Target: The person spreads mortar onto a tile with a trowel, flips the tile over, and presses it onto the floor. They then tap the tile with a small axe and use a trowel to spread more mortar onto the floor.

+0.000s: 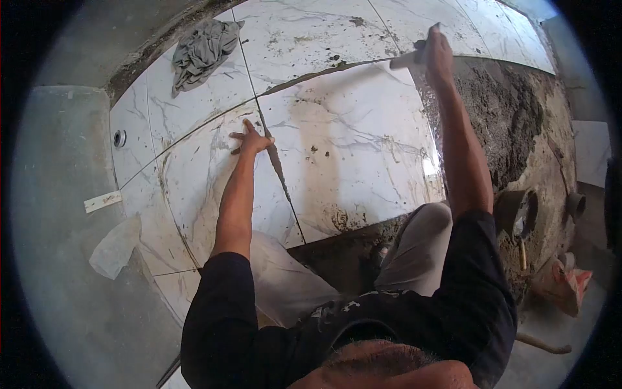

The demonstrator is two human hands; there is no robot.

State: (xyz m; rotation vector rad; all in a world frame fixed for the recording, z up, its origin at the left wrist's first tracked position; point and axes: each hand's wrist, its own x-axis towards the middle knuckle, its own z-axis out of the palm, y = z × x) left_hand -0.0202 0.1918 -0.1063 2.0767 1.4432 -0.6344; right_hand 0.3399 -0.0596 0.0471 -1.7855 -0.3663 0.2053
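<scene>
My left hand [253, 139] rests with spread fingers on a white marbled floor tile [210, 175], just left of a dark joint. Beyond that joint lies a large marbled tile [363, 142], smeared with mud and tilted slightly against its neighbours. Out at the far right corner of this tile, my right hand [440, 59] is closed around a grey flat-bladed tool [407, 60]. Its blade points left along the far joint and is blurred; the exact kind of tool cannot be made out. Wet grey mortar [495, 117] spreads to the right of that hand.
A crumpled grey cloth [206, 55] lies on the far left tiles. At right stand a dark bucket [516, 211] with a wooden-handled tool [522, 249] and a torn bag [562, 285]. A drain fitting [119, 138], a white strip [102, 201] and a plastic bag [116, 248] are at left.
</scene>
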